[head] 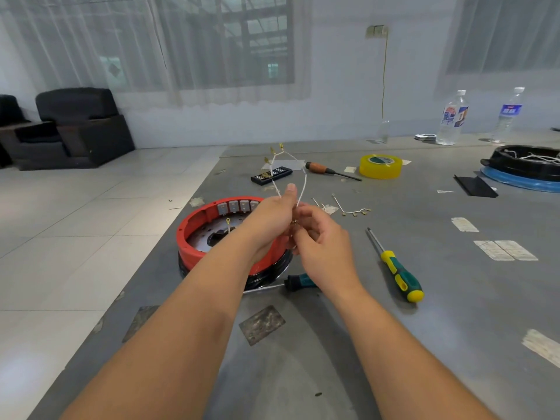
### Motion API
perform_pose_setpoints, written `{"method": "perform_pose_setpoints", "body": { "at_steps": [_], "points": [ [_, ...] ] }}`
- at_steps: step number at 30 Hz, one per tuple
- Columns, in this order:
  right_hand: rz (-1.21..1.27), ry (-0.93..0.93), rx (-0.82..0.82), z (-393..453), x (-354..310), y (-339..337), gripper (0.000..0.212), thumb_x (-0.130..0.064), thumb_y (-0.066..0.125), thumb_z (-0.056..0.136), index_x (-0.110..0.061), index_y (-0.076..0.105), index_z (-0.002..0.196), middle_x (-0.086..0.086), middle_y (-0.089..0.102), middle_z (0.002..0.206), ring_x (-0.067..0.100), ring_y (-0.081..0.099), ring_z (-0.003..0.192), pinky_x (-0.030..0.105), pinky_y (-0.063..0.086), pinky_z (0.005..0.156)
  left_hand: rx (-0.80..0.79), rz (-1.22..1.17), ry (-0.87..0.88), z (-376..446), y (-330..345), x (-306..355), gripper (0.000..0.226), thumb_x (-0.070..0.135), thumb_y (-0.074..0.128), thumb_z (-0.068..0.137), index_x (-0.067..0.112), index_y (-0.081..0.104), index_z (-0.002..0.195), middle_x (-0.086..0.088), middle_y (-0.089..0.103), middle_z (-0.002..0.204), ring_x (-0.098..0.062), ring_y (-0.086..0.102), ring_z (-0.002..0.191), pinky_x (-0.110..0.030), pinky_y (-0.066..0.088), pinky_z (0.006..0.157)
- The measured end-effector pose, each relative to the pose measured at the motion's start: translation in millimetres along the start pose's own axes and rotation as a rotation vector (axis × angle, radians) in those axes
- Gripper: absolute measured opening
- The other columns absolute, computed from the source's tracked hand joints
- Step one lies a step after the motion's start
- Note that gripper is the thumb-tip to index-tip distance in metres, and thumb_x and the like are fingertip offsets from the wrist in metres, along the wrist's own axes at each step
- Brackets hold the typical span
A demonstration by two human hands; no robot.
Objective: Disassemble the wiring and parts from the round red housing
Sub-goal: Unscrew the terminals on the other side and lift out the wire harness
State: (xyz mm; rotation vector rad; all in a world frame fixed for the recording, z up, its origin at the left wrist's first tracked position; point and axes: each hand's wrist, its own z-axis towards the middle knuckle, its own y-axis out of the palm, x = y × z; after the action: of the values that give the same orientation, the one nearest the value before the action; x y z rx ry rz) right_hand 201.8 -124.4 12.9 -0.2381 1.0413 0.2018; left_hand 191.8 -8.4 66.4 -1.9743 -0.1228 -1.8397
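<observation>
The round red housing (194,234) sits on a black base near the grey table's left edge, with grey terminal blocks (236,206) along its inner far wall and a wire with a yellow ring terminal (228,221) inside. Both hands are raised above its right rim. My left hand (272,218) grips a bundle of white wires (304,180) whose brass terminals stick up and away. My right hand (322,244) pinches the lower end of the same wires at a brass terminal. Another removed white wire piece (351,211) lies on the table behind.
A green-yellow screwdriver (397,268) lies to the right, another green-handled one (298,281) under my right wrist. Behind: a black bit case (271,174), a wooden-handled screwdriver (330,171), yellow tape roll (380,166), two water bottles (451,119), a black tub on a blue ring (527,168).
</observation>
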Motion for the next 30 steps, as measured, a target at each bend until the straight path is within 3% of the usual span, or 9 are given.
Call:
{"method": "perform_pose_setpoints", "body": {
  "at_steps": [4,6,9,12,14,16,20,26,30],
  "points": [
    [0.002,-0.025,0.034,-0.8,-0.3,2.5,0.023,-0.021,0.063,0.091,-0.042,0.070,0.096,-0.017,0.075,0.089,0.010,0.073,0.083,0.040,0.063,0.078,-0.050,-0.064,-0.002,0.3,-0.3,0.4,0.058,0.051,0.038,0.112,0.010,0.077,0.099,-0.016,0.080,0.094,-0.031,0.073,0.087,-0.047,0.060,0.087],
    [0.009,-0.024,0.039,-0.9,0.7,1.7,0.019,-0.023,0.067,0.093,-0.041,0.071,0.097,-0.014,0.076,0.085,0.011,0.074,0.081,0.041,0.063,0.078,-0.063,-0.077,-0.003,0.9,0.1,-1.2,0.057,0.050,0.038,0.112,0.009,0.075,0.099,-0.023,0.079,0.101,-0.034,0.072,0.089,-0.050,0.060,0.091],
    [-0.020,-0.019,0.067,-0.7,3.5,0.3,0.017,-0.019,0.066,0.096,-0.035,0.072,0.092,-0.010,0.075,0.079,0.013,0.074,0.076,0.046,0.062,0.075,-0.100,-0.034,0.006,-0.2,-2.2,-2.9,0.056,0.050,0.040,0.112,0.008,0.076,0.102,-0.011,0.078,0.084,-0.024,0.070,0.077,-0.037,0.060,0.073],
    [-0.098,-0.004,0.101,0.2,8.4,-4.1,0.011,-0.025,0.066,0.096,-0.031,0.071,0.089,-0.010,0.074,0.075,0.012,0.073,0.071,0.046,0.062,0.072,-0.043,0.224,0.133,-2.5,-10.6,-8.4,0.054,0.058,0.048,0.106,0.012,0.077,0.109,-0.001,0.077,0.091,-0.019,0.072,0.087,-0.035,0.056,0.087],
    [-0.210,0.016,0.124,1.8,13.3,-7.9,0.013,-0.026,0.065,0.096,-0.031,0.067,0.084,-0.013,0.072,0.073,0.009,0.072,0.068,0.043,0.061,0.072,0.046,0.428,0.262,-11.0,-21.5,-18.0,0.046,0.063,0.051,0.103,0.026,0.078,0.112,0.017,0.072,0.090,0.008,0.064,0.090,-0.015,0.045,0.080],
    [-0.322,0.044,0.148,4.1,17.4,-12.9,0.014,-0.027,0.064,0.096,-0.030,0.064,0.082,-0.011,0.071,0.070,0.008,0.070,0.066,0.040,0.060,0.072,0.142,0.496,0.350,-25.1,-33.3,-29.5,0.035,0.058,0.055,0.102,0.033,0.076,0.113,0.028,0.069,0.095,0.020,0.058,0.091,-0.007,0.039,0.078],
    [-0.488,0.092,0.120,8.1,20.8,-17.5,0.010,-0.026,0.060,0.098,-0.029,0.061,0.088,-0.007,0.070,0.069,0.009,0.068,0.066,0.037,0.059,0.069,0.356,0.911,0.459,-47.7,-53.0,-63.8,0.035,0.049,0.049,0.105,0.028,0.076,0.113,0.010,0.074,0.113,-0.014,0.064,0.113,-0.041,0.048,0.097],
    [-0.623,0.224,0.106,28.4,21.7,-29.8,0.006,-0.022,0.057,0.096,-0.025,0.062,0.098,0.000,0.072,0.084,0.019,0.070,0.078,0.043,0.061,0.073,0.516,1.024,0.457,-60.0,-44.7,-93.3,0.045,0.050,0.042,0.104,0.023,0.078,0.109,0.004,0.075,0.113,-0.024,0.061,0.120,-0.042,0.036,0.101],
    [-0.760,0.333,0.097,80.5,28.0,-48.2,0.020,-0.012,0.049,0.090,-0.013,0.065,0.102,0.015,0.072,0.101,0.033,0.069,0.094,0.042,0.059,0.083,0.531,1.012,0.485,-57.4,-43.2,-101.8,0.046,0.050,0.039,0.103,0.024,0.077,0.103,0.004,0.074,0.111,-0.027,0.059,0.121,-0.046,0.034,0.101]
  ]
}}
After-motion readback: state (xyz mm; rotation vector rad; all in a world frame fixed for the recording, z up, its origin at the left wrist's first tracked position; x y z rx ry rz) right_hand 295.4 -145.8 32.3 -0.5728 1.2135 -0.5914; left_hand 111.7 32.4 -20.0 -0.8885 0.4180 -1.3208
